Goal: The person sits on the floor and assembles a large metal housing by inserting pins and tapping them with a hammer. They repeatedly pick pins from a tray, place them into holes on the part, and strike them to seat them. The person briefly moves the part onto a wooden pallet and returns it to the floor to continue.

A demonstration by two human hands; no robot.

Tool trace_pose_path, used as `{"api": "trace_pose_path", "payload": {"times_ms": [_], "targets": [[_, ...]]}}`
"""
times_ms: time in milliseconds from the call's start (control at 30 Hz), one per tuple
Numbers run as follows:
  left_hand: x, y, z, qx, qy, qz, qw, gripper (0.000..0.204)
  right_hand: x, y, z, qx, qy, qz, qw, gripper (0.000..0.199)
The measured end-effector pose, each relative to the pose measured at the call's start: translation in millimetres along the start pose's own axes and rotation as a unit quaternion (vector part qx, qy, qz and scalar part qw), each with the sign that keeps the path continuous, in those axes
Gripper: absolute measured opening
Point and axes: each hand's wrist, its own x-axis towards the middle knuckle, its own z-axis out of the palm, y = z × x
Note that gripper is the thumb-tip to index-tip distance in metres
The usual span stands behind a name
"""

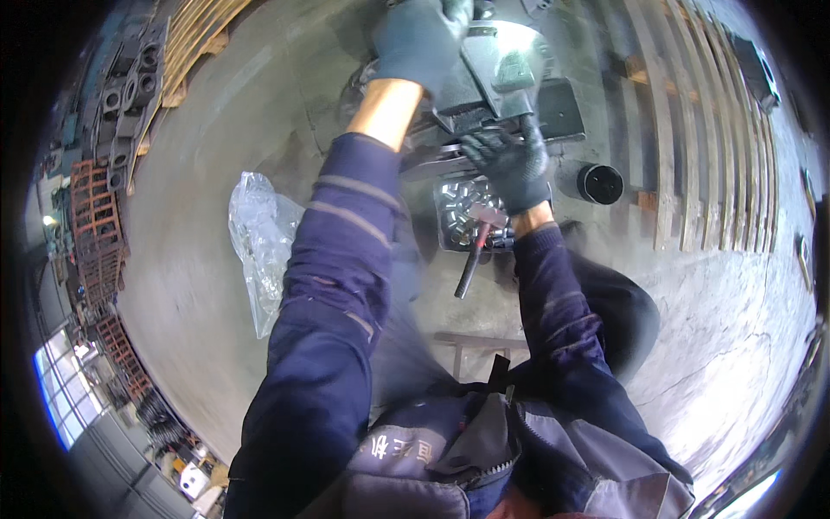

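Observation:
My left hand (419, 45), in a dark work glove, reaches to the top edge over the far left of a dark metal assembly (467, 82). Motion smears its fingers, so I cannot tell what it holds, if anything. My right hand (516, 170), gloved in black, is open with thumb and fingers apart, at the near side of the assembly below a brightly lit rounded metal part (510, 60). Just below that hand, a hammer (477, 246) rests its head on shiny metal pieces in a tray (443, 232). Its dark handle sticks out over the tray's near side.
A black round can (600, 183) stands right of the tray. Wooden pallets (692, 130) lie on the right, and slats (194, 43) at the upper left. A clear plastic bag (259, 242) lies on the concrete floor. Castings (130, 91) and rusty racks (93, 216) line the left.

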Motion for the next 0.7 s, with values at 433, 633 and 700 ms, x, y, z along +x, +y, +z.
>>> {"api": "trace_pose_path", "payload": {"times_ms": [433, 633, 700], "targets": [[-51, -100, 42, -0.013, -0.054, -0.242, 0.969, 0.070, 10, -1, -16, -0.057, 0.034, -0.103, 0.992, 0.045], [-8, 9, 11, 0.092, -0.143, -0.080, 0.982, 0.050, 7, -16, -5, -0.019, -0.018, -0.031, 0.999, 0.076], [-11, 5, 13, 0.084, -0.105, 0.007, 0.991, 0.057, 8, -19, -8, -0.019, -0.031, -0.028, 0.999, 0.082]]}}
